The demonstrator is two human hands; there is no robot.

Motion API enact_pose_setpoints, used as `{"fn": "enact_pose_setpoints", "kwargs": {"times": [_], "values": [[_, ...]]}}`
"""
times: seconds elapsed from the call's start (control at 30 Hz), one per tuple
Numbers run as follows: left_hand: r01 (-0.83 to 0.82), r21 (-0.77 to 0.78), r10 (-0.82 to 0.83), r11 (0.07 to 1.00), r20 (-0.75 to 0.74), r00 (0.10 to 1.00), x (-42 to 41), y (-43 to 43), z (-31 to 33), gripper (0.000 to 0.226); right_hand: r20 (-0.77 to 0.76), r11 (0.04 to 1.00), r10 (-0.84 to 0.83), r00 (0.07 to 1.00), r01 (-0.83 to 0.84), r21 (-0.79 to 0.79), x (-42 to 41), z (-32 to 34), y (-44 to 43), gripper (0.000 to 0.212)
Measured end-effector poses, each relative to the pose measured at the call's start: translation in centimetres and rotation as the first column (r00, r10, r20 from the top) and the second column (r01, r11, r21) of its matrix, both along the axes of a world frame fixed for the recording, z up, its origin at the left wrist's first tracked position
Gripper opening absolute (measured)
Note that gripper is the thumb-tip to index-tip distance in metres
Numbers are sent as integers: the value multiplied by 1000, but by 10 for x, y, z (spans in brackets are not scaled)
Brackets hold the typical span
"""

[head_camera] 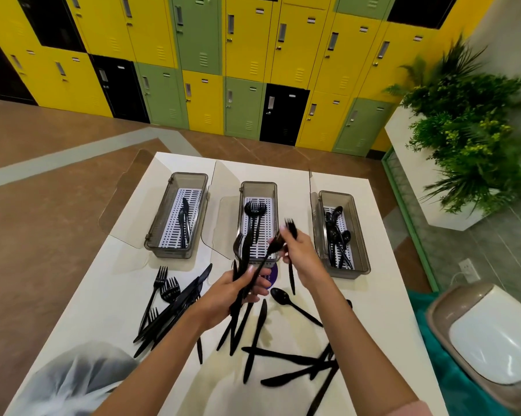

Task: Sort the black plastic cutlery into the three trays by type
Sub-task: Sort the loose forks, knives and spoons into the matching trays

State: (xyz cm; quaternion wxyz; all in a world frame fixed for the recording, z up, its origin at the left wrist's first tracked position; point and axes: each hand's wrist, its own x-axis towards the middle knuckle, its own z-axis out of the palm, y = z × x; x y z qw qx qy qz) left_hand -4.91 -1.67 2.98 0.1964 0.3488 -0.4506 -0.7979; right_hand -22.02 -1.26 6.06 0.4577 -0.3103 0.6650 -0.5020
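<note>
Three smoky trays stand in a row on the white table (373, 295). The left tray (151, 235) holds knives, the middle tray (258, 186) holds forks, the right tray (362, 250) holds spoons. My left hand (232, 295) grips a bunch of black cutlery (242, 256) in front of the middle tray. My right hand (298, 253) pinches a black fork (290, 226) by its neck, tines up, beside that bunch. Loose forks and knives (169, 307) lie at the left, a spoon (283, 297) in the middle, knives (292, 367) nearer me.
A purple sticker (271, 276) shows on the table behind my hands. A clear plastic bag (70, 382) lies at the near left corner. A swing-lid bin (490, 334) stands at the right, with planters (469, 139) beyond. Lockers (205, 61) line the far wall.
</note>
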Motion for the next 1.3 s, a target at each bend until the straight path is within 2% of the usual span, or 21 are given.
{"fn": "enact_pose_setpoints", "kwargs": {"times": [0.07, 0.17, 0.23, 0.43, 0.53, 0.6, 0.7, 0.83, 0.97, 1.1, 1.2, 1.3], "values": [[44, -53, -39, 998, 92, 995, 5, -2, 0, 38, -30, 997, -76, 997, 75, -34, -6, 4, -8, 27], [73, -142, -33, 987, 263, 964, 9, -5, -4, 37, 17, 988, -127, 992, 128, -86, -9, 8, -17, 23], [50, -129, -12, 990, 279, 960, 11, -7, -7, 38, 56, 988, -117, 992, 122, -96, -6, 7, -21, 22], [38, 149, -38, 988, 1, 999, 15, -9, -1, 42, 147, 1000, -13, 989, 10, 28, 13, -9, -20, 35], [62, 227, -42, 972, -92, 995, 16, -9, -1, 46, 278, 992, 38, 960, -70, 106, 20, -21, -17, 41], [81, 274, -44, 958, -139, 989, 16, -8, -1, 47, 412, 986, 70, 909, -127, 112, 25, -29, -14, 42], [102, 329, -46, 939, -174, 984, 14, -7, -4, 49, 641, 984, 101, 761, -169, 46, 33, -40, -9, 41], [107, 384, -28, 917, -204, 978, 11, -7, -10, 53, 742, 988, 110, 662, -152, -10, 42, -48, -2, 45], [120, 429, -29, 895, -212, 977, 10, -7, -8, 59, 694, 986, 118, 710, -167, 4, 49, -47, 2, 29], [132, 421, -47, 897, -206, 978, 10, -8, -10, 51, 508, 973, 173, 844, -225, 42, 51, -49, -5, 24], [157, 384, -83, 910, -202, 976, 11, -9, -11, 46, 458, 991, 69, 886, -114, 73, 45, -43, -24, 26], [182, 307, -139, 934, -154, 978, 13, -13, -12, 43, 334, 999, -28, 942, 12, 50, 27, -32, -52, 27]]}}
